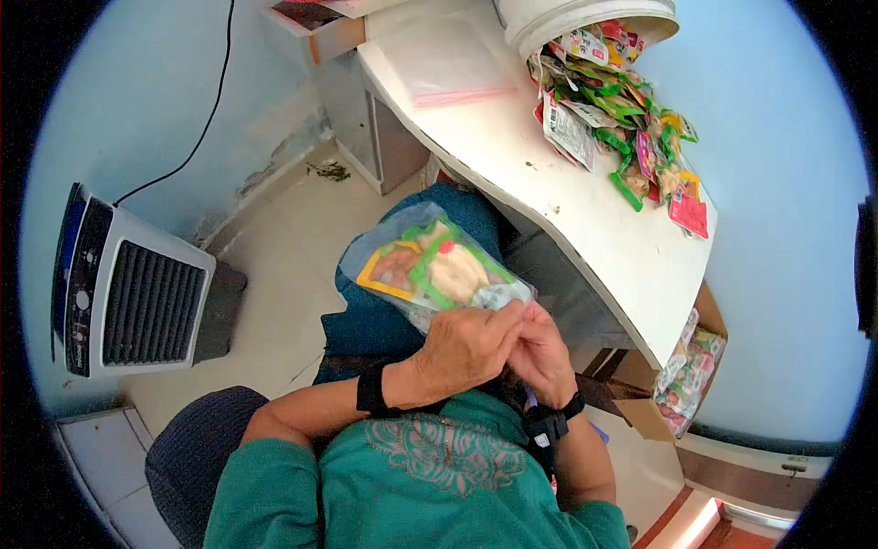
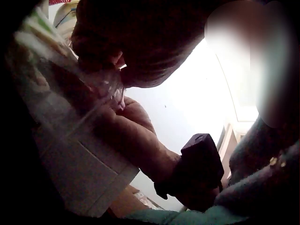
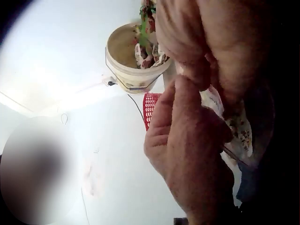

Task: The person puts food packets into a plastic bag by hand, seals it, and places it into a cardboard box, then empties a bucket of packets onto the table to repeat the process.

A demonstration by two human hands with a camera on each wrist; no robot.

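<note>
A clear plastic bag (image 1: 370,242) lies over the person's knees in the head view. Inside it show a green-edged packet (image 1: 457,272) with pale contents and a yellow-edged packet (image 1: 393,268) with brown contents. My left hand (image 1: 466,352) pinches the bag's near edge between thumb and bent fingers. Right beside it, my right hand (image 1: 541,355) pinches the same edge, the fingertips of both hands meeting there. In the left wrist view the hands are dark against bright light, with the clear film between them.
On the white table (image 1: 594,247), many snack packets (image 1: 631,119) spill from a tipped white bucket (image 1: 594,18). Flat clear bags (image 1: 453,64) lie at its far end. A cardboard box (image 1: 709,320) of packets stands below, right. An air cooler (image 1: 137,293) stands left.
</note>
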